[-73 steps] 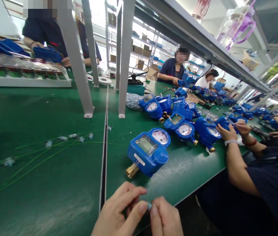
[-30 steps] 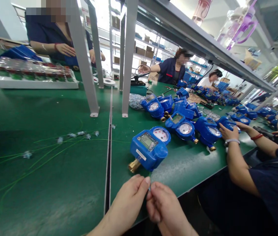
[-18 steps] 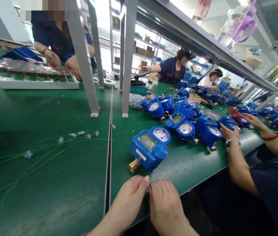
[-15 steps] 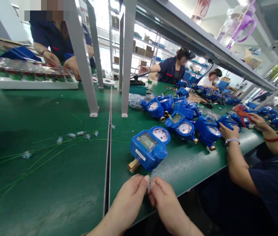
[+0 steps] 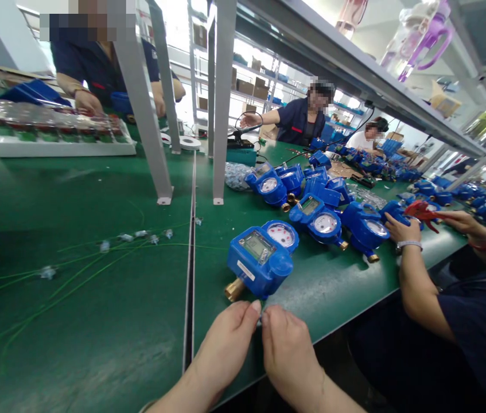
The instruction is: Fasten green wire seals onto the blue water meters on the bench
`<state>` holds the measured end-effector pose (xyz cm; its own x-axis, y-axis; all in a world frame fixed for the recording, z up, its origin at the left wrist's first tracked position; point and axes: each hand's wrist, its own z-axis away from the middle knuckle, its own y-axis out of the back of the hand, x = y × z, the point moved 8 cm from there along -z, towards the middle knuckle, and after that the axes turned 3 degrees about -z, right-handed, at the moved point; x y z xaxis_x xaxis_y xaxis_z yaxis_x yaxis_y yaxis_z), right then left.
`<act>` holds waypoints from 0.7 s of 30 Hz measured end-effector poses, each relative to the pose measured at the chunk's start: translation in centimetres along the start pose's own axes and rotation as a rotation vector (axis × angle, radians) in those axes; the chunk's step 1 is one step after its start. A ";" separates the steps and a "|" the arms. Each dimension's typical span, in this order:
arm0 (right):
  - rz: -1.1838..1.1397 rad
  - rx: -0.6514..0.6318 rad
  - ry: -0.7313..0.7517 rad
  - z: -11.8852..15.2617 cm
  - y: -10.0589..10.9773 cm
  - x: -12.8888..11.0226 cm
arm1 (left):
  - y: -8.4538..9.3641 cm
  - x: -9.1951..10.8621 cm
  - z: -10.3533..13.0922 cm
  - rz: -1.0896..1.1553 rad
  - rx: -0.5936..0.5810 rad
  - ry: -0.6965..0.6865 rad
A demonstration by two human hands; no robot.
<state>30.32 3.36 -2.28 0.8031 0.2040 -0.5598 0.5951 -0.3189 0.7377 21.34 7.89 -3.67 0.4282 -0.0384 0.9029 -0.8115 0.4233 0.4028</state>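
In front of me on the green table lies a blue water meter point(image 5: 247, 269) with a small display, a round dial and a brass threaded end. Just below its near side, my left hand point(image 5: 225, 338) and my right hand point(image 5: 288, 347) are closed, thumbs and fingertips pinched almost against each other. A green wire seal point(image 5: 261, 312) shows as a thin strand and a bluish bit between the fingertips; the rest of it is hidden by the fingers. More wire seals point(image 5: 140, 233), clear pieces with long green strands, lie to the left.
Several blue meters point(image 5: 324, 223) crowd the right side. A co-worker's hand there holds red pliers point(image 5: 421, 211). Metal shelf posts point(image 5: 224, 115) stand behind the meter, and a white tray point(image 5: 62, 149) of wrapped parts sits at far left. A narrow gap point(image 5: 190, 287) splits the table.
My right hand has turned and its fingers have curled in tighter; both hands are slightly higher. The co-worker's red pliers have tilted and moved. The meter before me lies practically unmoved.
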 end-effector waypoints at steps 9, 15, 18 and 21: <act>0.203 0.091 0.075 1.0 0.7 -1.0 | 0.0 0.3 -0.3 0.039 -0.023 0.010; -0.016 -0.095 0.061 0.2 -0.2 1.0 | -0.1 0.0 -0.6 0.056 -0.030 0.022; -0.416 -0.165 -0.181 -0.6 -0.8 2.6 | -0.2 0.2 -0.8 0.068 -0.015 0.022; -0.641 -0.204 -0.384 -0.8 -1.9 2.8 | -0.3 0.4 -0.8 0.077 0.009 0.012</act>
<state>31.45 5.31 -4.93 0.2560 -0.0561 -0.9650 0.9638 -0.0621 0.2593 22.07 8.48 -3.50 0.3691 0.0046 0.9294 -0.8456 0.4165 0.3338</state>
